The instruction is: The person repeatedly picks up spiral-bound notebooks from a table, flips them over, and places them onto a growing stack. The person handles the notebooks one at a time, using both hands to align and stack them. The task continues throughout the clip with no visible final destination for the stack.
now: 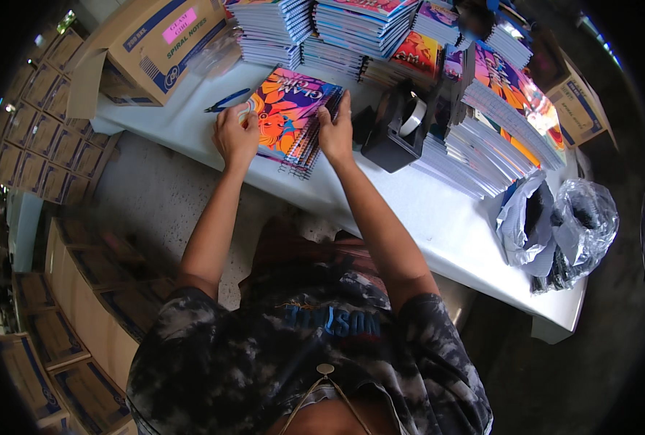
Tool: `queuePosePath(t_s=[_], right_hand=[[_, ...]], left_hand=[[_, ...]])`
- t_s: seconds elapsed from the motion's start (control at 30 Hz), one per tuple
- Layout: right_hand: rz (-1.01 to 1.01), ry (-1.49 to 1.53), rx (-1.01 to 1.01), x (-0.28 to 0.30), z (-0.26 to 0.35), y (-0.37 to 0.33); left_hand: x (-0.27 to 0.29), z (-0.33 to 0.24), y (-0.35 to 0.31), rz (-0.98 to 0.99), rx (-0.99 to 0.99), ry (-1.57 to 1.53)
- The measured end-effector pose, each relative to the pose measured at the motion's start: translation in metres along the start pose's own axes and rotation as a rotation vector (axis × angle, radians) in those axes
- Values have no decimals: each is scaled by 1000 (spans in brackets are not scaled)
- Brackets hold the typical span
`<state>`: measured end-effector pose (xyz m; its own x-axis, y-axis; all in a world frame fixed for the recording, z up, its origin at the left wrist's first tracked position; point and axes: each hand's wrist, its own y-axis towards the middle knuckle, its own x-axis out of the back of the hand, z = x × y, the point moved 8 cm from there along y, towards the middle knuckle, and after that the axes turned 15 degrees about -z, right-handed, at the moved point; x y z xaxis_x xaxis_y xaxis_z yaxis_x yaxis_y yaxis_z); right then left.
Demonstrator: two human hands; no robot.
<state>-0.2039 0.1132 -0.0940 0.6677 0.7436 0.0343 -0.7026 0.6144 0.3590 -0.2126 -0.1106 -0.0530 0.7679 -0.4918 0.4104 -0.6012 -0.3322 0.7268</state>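
Note:
A small pile of spiral notebooks (282,109) with a bright orange, purple and blue cover lies on the white-covered table. Dark wire coils (300,156) stick out along its near right side. My left hand (237,136) grips the left edge of the pile, its fingers bent and pressed together. On the right side my right hand (337,132) clasps the pile, thumb on top and fingers along the outer edge. A blue pen (226,100) rests just beyond my left hand. Right of my right hand stands a black tape dispenser (395,138) with a roll in it.
Tall stacks of notebooks (362,32) line the table's far side, with more leaning piles (489,138) at the right. An open cardboard box (152,54) sits at the far left. Clear plastic bags (583,225) lie near the right end. Stacked cartons (54,138) stand left of the table.

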Motion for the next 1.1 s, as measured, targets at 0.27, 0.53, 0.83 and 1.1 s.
queuePosePath(t_s=[0.27, 0.53, 0.83, 1.1], right_hand=[[131, 123, -126, -25, -24, -28], [113, -19, 10, -15, -3, -24], [-501, -123, 754, 222, 127, -42], [-571, -1471, -473, 516, 6, 47]], left_hand=[[12, -6, -20, -241, 149, -377], [-13, 12, -24, -130, 213, -456], [66, -29, -14, -323, -219, -219], [64, -95, -29, -11, -72, -643]])
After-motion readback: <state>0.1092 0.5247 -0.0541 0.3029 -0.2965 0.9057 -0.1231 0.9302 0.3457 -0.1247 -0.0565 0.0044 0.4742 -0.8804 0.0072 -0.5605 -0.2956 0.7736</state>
